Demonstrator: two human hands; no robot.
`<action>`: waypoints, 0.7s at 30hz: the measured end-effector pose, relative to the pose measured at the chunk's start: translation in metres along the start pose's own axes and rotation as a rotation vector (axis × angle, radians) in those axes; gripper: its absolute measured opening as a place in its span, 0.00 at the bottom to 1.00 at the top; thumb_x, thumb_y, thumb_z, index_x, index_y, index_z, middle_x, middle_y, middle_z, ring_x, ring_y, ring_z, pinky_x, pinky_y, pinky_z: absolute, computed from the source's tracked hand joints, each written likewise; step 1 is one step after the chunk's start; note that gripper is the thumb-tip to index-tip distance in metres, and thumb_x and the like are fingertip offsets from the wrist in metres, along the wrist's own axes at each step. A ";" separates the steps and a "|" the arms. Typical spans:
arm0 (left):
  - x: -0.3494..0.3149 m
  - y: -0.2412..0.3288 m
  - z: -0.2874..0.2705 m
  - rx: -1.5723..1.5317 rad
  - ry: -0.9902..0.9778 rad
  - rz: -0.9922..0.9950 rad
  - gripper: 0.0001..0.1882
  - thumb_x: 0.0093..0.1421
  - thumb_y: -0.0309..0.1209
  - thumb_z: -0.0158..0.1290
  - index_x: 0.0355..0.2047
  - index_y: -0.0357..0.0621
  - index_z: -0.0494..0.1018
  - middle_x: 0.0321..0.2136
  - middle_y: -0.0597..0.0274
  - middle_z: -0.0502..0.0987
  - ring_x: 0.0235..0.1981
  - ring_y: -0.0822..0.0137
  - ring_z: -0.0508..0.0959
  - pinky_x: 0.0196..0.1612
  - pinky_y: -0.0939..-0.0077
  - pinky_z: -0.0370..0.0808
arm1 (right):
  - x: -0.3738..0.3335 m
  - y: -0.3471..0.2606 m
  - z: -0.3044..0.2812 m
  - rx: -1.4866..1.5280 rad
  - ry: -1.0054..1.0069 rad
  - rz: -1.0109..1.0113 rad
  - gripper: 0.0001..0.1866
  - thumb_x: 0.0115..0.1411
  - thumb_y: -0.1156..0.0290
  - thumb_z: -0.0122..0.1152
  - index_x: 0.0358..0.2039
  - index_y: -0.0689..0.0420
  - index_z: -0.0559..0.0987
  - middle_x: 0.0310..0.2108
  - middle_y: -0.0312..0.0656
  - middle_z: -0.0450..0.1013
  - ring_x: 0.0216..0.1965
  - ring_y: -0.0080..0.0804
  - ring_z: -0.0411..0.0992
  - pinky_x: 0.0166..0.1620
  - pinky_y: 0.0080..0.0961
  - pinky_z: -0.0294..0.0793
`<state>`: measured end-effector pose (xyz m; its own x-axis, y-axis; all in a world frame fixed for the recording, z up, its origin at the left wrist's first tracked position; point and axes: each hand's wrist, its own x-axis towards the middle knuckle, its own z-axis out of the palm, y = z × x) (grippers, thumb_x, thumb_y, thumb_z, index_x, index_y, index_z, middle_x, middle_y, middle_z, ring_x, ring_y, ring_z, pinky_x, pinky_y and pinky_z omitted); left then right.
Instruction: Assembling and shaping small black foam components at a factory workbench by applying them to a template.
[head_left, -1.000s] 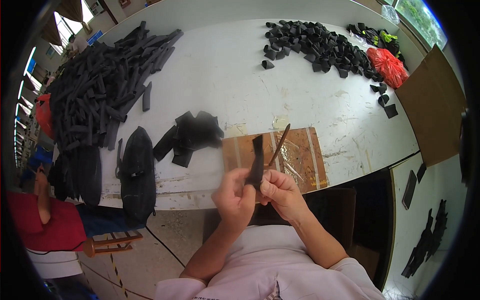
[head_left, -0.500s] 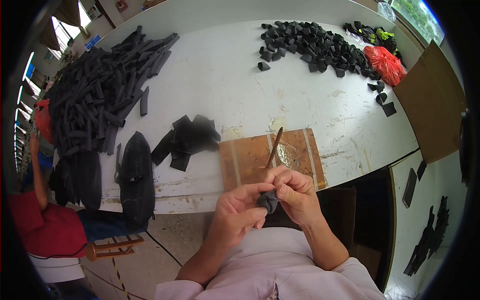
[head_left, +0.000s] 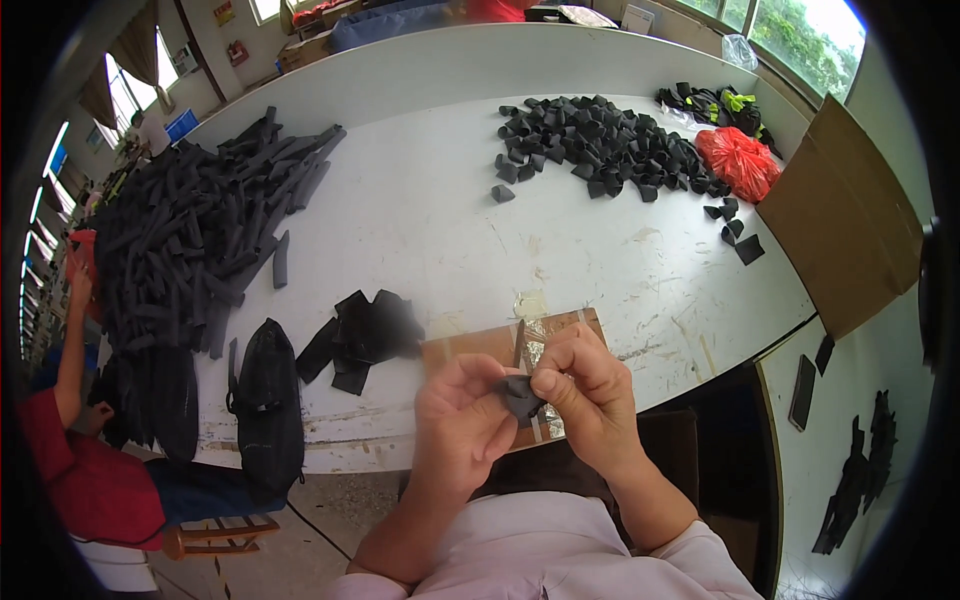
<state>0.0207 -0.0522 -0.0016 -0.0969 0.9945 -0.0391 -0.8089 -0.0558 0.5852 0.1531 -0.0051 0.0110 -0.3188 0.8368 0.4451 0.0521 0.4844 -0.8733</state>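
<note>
Above the near edge of a brown board point(head_left: 440, 356), a small dark grey piece of bent sheet material point(head_left: 522, 398) is pinched between my hands. My left hand point(head_left: 462, 415) grips its left side between thumb and fingers. My right hand point(head_left: 588, 400) is closed on its upper right edge with thumb and forefinger. Fingers cover part of the piece. Just beyond the hands, a thin dark stick point(head_left: 519, 345) lies over the board, its lower end hidden. Flat black pieces point(head_left: 360, 335) overlap in a loose stack left of the board.
Long dark strips point(head_left: 200, 220) are heaped at left, above a black zipped case point(head_left: 270, 410). Curled black pieces point(head_left: 610, 150) lie far right, near a red plastic bag point(head_left: 738, 163) and a cardboard sheet point(head_left: 845, 225). A person in red point(head_left: 95, 480) sits at left.
My view has tilted up, so the table sits lower in the picture. Between my fingers the grey piece has turned and shows a flatter, wider side. Both hands still hold it.
</note>
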 end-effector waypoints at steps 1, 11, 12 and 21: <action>0.003 0.007 0.003 -0.238 -0.107 -0.145 0.10 0.50 0.13 0.46 0.33 0.35 0.63 0.31 0.48 0.71 0.11 0.80 0.64 0.07 0.90 0.57 | 0.005 -0.002 -0.004 0.171 -0.068 0.070 0.05 0.52 0.73 0.54 0.23 0.60 0.71 0.23 0.38 0.64 0.28 0.29 0.61 0.31 0.22 0.61; 0.061 0.012 -0.006 -0.798 0.051 -0.431 0.13 0.55 0.20 0.40 0.42 0.27 0.62 0.32 0.46 0.71 0.05 0.82 0.54 0.06 0.93 0.55 | 0.048 0.041 -0.014 0.606 -0.226 0.576 0.09 0.56 0.66 0.53 0.23 0.57 0.71 0.17 0.29 0.63 0.20 0.13 0.58 0.21 0.11 0.54; 0.064 0.000 -0.023 -0.689 0.097 -0.457 0.12 0.56 0.22 0.41 0.41 0.30 0.64 0.29 0.51 0.72 0.07 0.83 0.55 0.07 0.94 0.54 | 0.039 0.057 -0.012 0.684 -0.200 0.647 0.10 0.56 0.66 0.53 0.22 0.58 0.71 0.17 0.29 0.64 0.20 0.13 0.58 0.21 0.11 0.55; 0.038 -0.003 -0.002 0.113 -0.098 -0.095 0.20 0.54 0.20 0.45 0.48 0.33 0.56 0.23 0.60 0.72 0.08 0.84 0.54 0.10 0.90 0.57 | 0.045 0.063 -0.010 0.716 -0.373 0.495 0.10 0.56 0.66 0.52 0.23 0.58 0.71 0.17 0.29 0.64 0.20 0.14 0.60 0.23 0.11 0.59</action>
<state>0.0185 -0.0144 -0.0065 0.0386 0.9990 -0.0229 -0.7409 0.0440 0.6701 0.1516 0.0652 -0.0217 -0.7041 0.7100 0.0075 -0.2915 -0.2793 -0.9149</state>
